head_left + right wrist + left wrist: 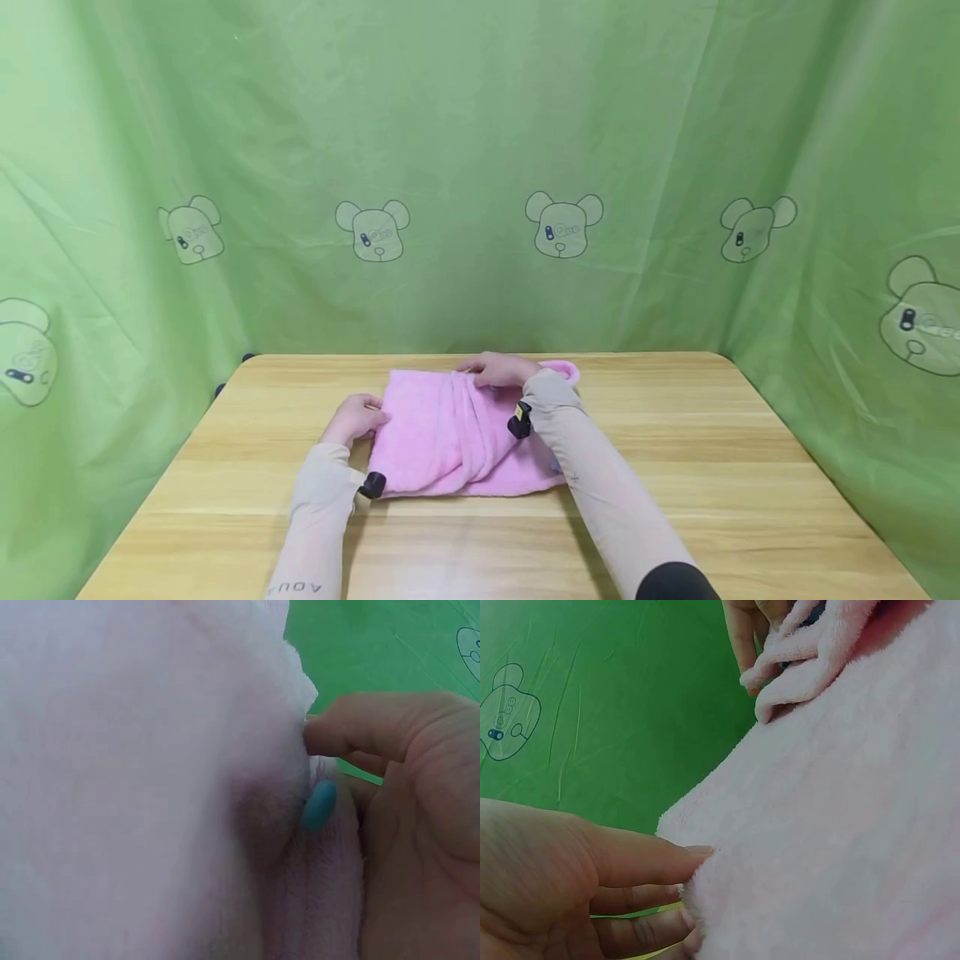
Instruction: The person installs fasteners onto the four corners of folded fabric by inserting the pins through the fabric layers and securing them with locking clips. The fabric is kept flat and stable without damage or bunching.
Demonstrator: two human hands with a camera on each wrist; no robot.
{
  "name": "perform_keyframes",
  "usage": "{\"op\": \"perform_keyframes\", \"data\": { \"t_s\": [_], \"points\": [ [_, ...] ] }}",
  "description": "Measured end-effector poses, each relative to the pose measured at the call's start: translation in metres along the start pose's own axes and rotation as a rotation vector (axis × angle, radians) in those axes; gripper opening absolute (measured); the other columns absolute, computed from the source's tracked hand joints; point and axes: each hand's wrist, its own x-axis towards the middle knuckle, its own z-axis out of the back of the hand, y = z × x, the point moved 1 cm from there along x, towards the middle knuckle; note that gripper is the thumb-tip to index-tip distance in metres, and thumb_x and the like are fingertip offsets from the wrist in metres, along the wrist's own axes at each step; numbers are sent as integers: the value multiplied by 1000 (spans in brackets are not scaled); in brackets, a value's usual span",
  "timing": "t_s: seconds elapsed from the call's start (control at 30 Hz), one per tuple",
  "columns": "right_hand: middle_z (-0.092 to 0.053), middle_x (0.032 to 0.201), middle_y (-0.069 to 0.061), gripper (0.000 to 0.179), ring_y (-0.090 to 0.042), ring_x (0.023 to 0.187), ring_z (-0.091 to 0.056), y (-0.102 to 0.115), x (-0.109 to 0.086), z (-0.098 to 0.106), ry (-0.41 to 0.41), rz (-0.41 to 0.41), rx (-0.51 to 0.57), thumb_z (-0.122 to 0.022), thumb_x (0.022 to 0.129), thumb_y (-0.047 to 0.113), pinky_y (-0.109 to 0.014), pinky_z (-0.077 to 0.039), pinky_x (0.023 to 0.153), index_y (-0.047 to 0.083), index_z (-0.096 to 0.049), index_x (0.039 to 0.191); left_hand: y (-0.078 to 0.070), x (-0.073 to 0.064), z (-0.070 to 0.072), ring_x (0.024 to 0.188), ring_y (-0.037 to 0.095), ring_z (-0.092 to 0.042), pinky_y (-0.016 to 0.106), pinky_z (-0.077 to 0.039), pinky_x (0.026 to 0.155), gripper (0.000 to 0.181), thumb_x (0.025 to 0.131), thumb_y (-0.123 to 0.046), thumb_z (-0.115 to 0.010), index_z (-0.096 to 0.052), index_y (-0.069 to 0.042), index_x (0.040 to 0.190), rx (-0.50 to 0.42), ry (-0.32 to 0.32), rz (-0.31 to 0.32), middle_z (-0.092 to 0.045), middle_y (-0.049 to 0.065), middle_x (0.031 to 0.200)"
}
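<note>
A pink fleecy cloth (416, 433) lies on the table, folded in layers, with ridged folds running down its middle. At its left edge my left hand (352, 421) pinches the fabric; in the left wrist view the thumb lies on top and the other fingers pass beneath. My right hand (501, 369) reaches over to the far edge and grips the bunched folds there between thumb and fingers. A small teal oval piece (320, 805), like a button, shows on the cloth beside the right hand in the right wrist view.
The wooden table (675, 467) reaches back to a green curtain (465, 125) printed with bear heads, which also hangs at both sides. A rolled pink end (564, 369) of the cloth sticks out past the right wrist, near the table's back edge.
</note>
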Motion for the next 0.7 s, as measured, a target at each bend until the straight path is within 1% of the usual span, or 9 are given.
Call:
{"op": "perform_keyframes", "data": {
  "t_s": [0.03,0.1,0.23,0.33,0.4,0.47,0.57,0.63,0.7],
  "points": [
    [-56,136,-18,58,-18,92,-56,1,0,0,1,0,7,-55,83,4,-27,-47,83,6,-50,140,0,0,0,73,13,-57,22,-51,63,35,86,-2,-65,-57,12,117,6,3,-6,-64,19,99],
    [-59,130,-18,58,-13,82,-52,2,0,-1,-4,3,21,-55,82,2,-21,-45,75,5,-51,139,2,1,0,73,13,-57,22,-51,64,35,86,-2,-65,-58,12,117,8,5,-9,-64,19,100],
    [-64,114,-17,55,-7,74,-51,6,-2,0,-40,16,40,-57,80,-2,-17,-44,67,1,-55,135,4,3,0,74,14,-58,23,-53,65,34,85,-2,-65,-58,12,115,3,3,-16,-64,21,102],
    [-66,110,-16,51,-6,63,-50,9,-6,1,-73,17,48,-57,81,-2,-18,-45,59,0,-58,132,5,3,0,74,14,-58,23,-52,65,33,85,-2,-65,-58,12,114,-1,0,-17,-64,21,102],
    [-68,114,-14,49,-7,66,-53,10,-10,3,-101,25,27,-58,81,-1,-19,-47,63,2,-60,130,5,3,0,74,14,-58,23,-52,64,33,85,-2,-65,-58,12,114,-4,0,-16,-64,21,102],
    [-67,119,-13,48,-11,78,-59,11,-16,5,-131,34,15,-59,81,0,-23,-51,73,3,-61,128,6,3,0,74,14,-58,22,-52,64,33,85,-2,-65,-58,12,115,-7,-1,-13,-64,21,103],
    [-69,118,-8,48,-15,99,-60,12,-28,10,-173,29,36,-60,78,1,-28,-49,89,8,-64,125,5,3,0,74,14,-58,22,-51,64,33,85,-2,-66,-59,11,115,-11,-1,-9,-64,21,102],
    [-69,113,-5,49,-17,99,-60,13,-39,13,-187,13,100,-60,76,0,-31,-50,89,10,-66,123,5,4,0,74,14,-58,22,-51,64,33,85,-2,-65,-59,11,114,-9,1,-12,-64,21,102],
    [-69,108,-3,48,-16,95,-60,13,-51,16,-198,6,162,-60,75,-2,-29,-51,85,11,-66,120,5,4,0,74,14,-58,22,-51,64,33,85,-2,-65,-59,11,114,-9,-2,-10,-65,20,102]
  ]
}}
